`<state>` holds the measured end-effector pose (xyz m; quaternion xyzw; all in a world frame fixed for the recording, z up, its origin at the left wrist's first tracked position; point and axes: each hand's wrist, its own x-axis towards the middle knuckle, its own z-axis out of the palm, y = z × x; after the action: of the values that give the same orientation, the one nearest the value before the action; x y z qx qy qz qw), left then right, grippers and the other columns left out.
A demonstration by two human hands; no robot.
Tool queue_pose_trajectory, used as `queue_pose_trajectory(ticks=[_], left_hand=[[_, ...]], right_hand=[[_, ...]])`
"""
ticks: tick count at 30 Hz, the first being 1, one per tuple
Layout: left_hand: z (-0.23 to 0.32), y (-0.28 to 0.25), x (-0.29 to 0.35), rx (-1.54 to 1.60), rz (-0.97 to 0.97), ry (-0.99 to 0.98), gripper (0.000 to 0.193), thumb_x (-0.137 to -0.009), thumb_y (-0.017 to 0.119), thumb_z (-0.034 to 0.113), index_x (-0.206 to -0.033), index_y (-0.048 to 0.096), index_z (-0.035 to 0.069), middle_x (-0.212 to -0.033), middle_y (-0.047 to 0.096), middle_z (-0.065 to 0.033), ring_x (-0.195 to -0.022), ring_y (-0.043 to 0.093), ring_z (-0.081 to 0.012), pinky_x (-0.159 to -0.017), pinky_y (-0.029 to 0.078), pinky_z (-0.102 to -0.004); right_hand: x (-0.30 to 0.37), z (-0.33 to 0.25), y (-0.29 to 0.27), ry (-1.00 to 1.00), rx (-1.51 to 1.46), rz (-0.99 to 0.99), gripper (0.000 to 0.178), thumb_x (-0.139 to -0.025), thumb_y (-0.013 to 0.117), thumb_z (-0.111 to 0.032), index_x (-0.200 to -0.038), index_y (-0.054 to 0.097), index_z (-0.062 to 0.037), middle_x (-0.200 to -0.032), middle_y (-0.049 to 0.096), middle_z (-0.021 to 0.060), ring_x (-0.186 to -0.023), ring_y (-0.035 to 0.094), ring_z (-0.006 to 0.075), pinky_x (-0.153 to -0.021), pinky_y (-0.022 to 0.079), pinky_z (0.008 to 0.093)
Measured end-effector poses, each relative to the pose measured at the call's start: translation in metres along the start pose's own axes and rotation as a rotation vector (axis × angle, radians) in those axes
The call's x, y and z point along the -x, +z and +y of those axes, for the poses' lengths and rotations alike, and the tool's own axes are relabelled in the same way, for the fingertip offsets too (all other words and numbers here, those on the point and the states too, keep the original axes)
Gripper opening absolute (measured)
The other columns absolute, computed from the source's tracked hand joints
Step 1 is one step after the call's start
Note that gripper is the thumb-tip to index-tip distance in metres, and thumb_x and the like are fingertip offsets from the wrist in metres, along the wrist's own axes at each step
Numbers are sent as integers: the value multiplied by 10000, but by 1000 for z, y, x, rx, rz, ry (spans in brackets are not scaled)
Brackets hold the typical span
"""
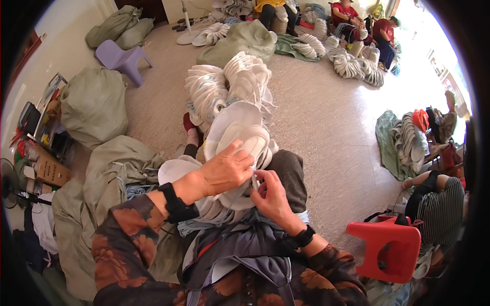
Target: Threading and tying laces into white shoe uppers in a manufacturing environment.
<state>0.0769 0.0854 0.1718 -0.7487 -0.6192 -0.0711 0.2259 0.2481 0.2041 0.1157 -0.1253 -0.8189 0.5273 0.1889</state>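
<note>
My right hand (274, 198) pinches this white shoe upper (256, 146), probably light, soft, best edge-held; of my left hand (223, 171), the grip I cannot tell.

cream wall (66, 43) | speckled floor (337, 163) | purple chair (117, 58) | red stool (375, 234) | glare (429, 43) right
</note>
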Motion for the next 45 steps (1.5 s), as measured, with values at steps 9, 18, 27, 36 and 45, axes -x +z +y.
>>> queue_pose_trajectory(ticks=[9, 18, 27, 36, 45], left_hand=[[-18, -13, -8, 18, -109, 259, 113, -766, 626, 172, -811, 710, 111, -916, 604, -10, -971, 609, -183, -1165, 362, -461], [-13, -16, 38, 17, -30, 14, 274, -785, 622, 121, -1025, 710, 21, -975, 621, -63, -1008, 621, -242, -1120, 430, -445], [8, -24, 81, 168, 86, -495, 357, -822, 594, 7, -1167, 687, 6, -1036, 616, -137, -1008, 622, -345, -1000, 512, -483], [29, -58, 53, 228, 250, -460, 368, -769, 636, -15, -1133, 692, -19, -1001, 623, -140, -899, 646, -330, -803, 552, -427], [43, -42, 73, 302, 224, -614, 419, -750, 627, -12, -1165, 676, 8, -944, 632, -94, -706, 670, -278, -605, 542, -365]], right_hand=[[0, -6, -1, -2, 32, 13, 455, -816, 695, -55, -1250, 571, 4, -1037, 568, 131, -703, 582, 197, -663, 518, 332], [-5, -1, -9, 26, -43, -34, 379, -860, 735, -82, -1205, 598, -12, -1027, 565, 93, -708, 567, 142, -641, 498, 289], [-45, -9, -16, -346, 252, -4, 344, -823, 723, -90, -1150, 634, -33, -1061, 621, 174, -996, 634, 397, -831, 542, 440], [-67, -45, 8, -454, 472, -112, 261, -855, 679, -128, -1088, 592, -50, -1047, 578, 159, -874, 646, 393, -731, 542, 463], [-69, 6, -19, 287, -711, 154, 310, -1075, 439, -234, -1136, 641, -7, -929, 669, 63, -667, 610, 111, -532, 473, 254]])
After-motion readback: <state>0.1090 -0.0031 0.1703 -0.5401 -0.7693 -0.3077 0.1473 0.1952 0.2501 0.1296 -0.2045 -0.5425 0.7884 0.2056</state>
